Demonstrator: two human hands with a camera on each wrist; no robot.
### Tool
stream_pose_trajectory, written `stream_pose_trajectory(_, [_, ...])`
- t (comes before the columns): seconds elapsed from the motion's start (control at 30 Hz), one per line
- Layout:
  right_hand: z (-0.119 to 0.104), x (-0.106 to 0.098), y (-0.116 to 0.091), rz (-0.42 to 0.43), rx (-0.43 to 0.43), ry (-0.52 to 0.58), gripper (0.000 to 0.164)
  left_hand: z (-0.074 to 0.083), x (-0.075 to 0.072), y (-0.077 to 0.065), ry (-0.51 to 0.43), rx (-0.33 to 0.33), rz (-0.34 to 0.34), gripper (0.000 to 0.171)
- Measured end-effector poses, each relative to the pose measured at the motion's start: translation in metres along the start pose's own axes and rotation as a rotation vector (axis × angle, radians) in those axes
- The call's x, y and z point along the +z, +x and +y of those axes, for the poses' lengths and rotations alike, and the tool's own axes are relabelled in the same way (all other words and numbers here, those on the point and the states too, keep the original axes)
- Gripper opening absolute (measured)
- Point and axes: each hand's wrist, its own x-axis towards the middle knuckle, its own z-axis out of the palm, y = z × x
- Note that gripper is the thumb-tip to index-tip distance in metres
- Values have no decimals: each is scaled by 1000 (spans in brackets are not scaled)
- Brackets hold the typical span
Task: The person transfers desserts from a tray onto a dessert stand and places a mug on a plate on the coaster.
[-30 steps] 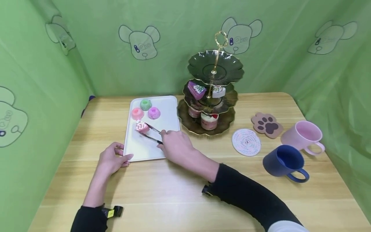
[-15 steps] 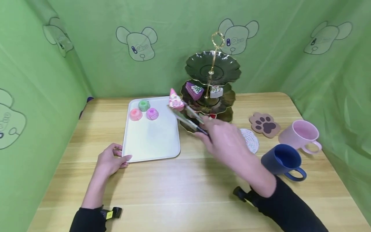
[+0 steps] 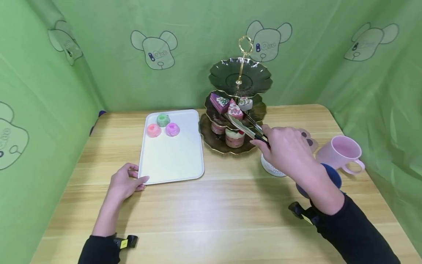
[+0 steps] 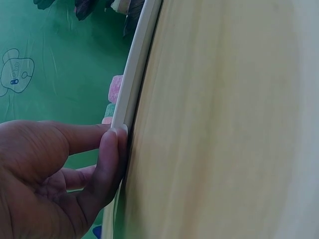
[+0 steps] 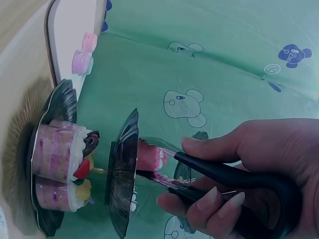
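My right hand (image 3: 287,150) grips a pair of tongs (image 5: 224,172) with black handles and metal arms. Between the tong tips is a pink cake slice (image 3: 235,110) with white icing, on the middle tier of a dark, gold-rimmed three-tier stand (image 3: 214,119). A purple cake slice (image 3: 219,103) and a small white cake (image 3: 245,104) sit beside it. My left hand (image 3: 123,183) holds the near left corner of a white tray (image 3: 171,161), thumb over the rim. Pink, green and purple ring-shaped sweets (image 3: 172,129) lie at the tray's far end.
Layered dessert cups (image 3: 234,138) stand on the bottom tier. To the right are a round white coaster (image 3: 271,168), a paw-shaped coaster (image 3: 310,139), a pink mug (image 3: 339,154) and a blue mug (image 3: 333,176), partly hidden by my right arm. Green cloth hangs behind.
My right hand has carried the pink cake slice in the tongs from the tray, rightward and up, to the stand's middle tier. My left hand has stayed at the tray corner.
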Motion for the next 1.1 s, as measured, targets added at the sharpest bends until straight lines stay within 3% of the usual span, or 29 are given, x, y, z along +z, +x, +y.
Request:
stream_pose_trajectory(0.33, [8, 2, 17, -129, 28, 23, 36, -1, 2, 0, 9, -10, 1, 55])
stream_pose_trajectory(0.47, [11, 0, 24, -244, 90, 64, 46, -1, 0, 0, 10, -7, 2, 55])
stream_pose_trajectory(0.6, [13, -4, 24, -300, 132, 99, 59, 0, -1, 1, 16, -3, 1, 56])
stream_pose_trajectory(0.73, [14, -11, 19, -294, 144, 116, 57, 1, 1, 1, 26, 2, -3, 56])
stream_pose_trajectory(0.87, [11, -23, 9, -192, 128, 121, 53, 1, -1, 0, 18, -2, -4, 56])
stream_pose_trajectory(1.0, [-2, -34, -2, -88, 52, 137, 51, 0, -2, 1, 11, -5, -4, 56])
stream_pose_trajectory(1.1, [-17, -35, -3, -93, 7, 184, 57, -1, -2, 1, 16, -11, -16, 57])
